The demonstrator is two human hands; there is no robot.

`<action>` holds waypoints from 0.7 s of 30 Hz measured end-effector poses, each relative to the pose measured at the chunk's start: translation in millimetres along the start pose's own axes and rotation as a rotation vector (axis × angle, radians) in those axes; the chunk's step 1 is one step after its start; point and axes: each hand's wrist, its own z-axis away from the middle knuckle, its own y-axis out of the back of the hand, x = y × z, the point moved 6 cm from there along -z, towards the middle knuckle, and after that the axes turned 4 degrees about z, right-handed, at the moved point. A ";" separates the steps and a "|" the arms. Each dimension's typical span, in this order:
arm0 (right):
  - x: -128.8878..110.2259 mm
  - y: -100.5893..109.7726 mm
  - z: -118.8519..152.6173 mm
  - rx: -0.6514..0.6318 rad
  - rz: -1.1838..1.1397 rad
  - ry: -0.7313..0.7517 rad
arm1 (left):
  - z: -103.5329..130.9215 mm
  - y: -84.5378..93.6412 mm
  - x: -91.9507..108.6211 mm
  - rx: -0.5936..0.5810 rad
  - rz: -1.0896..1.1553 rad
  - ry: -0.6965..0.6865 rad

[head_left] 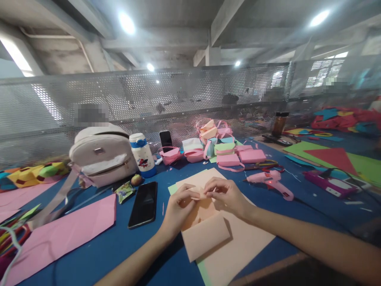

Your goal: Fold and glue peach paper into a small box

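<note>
A peach paper piece folded like a small box or envelope (206,237) rests on flat peach sheets (244,246), with green paper showing at their edges. At its far end, my left hand (182,206) pinches the paper's edge between thumb and fingers. My right hand (228,195) is closed on the same edge, its fingertips almost meeting those of the left. The fingers partly cover the fold between them. To the right of my right hand lies a pink hot glue gun (272,182), its cord trailing right. A black phone (143,204) lies left of my left hand.
Small pink, green and white paper bags (228,159) cluster at the back. A white backpack (102,157), a water bottle (143,155) and a snack packet (125,192) stand or lie left. Pink paper (74,234) covers the near left. Far right are a purple power strip (330,184) and coloured sheets (333,157).
</note>
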 end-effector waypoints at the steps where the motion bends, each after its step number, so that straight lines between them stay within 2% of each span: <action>1: -0.1 -0.6 0.8 -0.009 0.010 0.004 | 0.3 0.6 -0.5 0.008 -0.007 0.001; 8: -0.4 -2.6 2.0 -0.007 0.072 -0.067 | 0.8 2.5 -1.0 0.022 -0.043 -0.004; 12: -3.2 -2.2 2.2 -0.011 0.096 -0.029 | 0.1 2.6 -0.3 0.031 -0.039 -0.024; 17: 0.0 4.4 3.1 0.072 0.121 -0.049 | 0.1 6.9 -2.5 0.084 -0.037 -0.026; 21: -1.1 4.4 2.8 0.094 0.142 -0.034 | 0.0 8.2 -1.9 0.080 -0.062 -0.034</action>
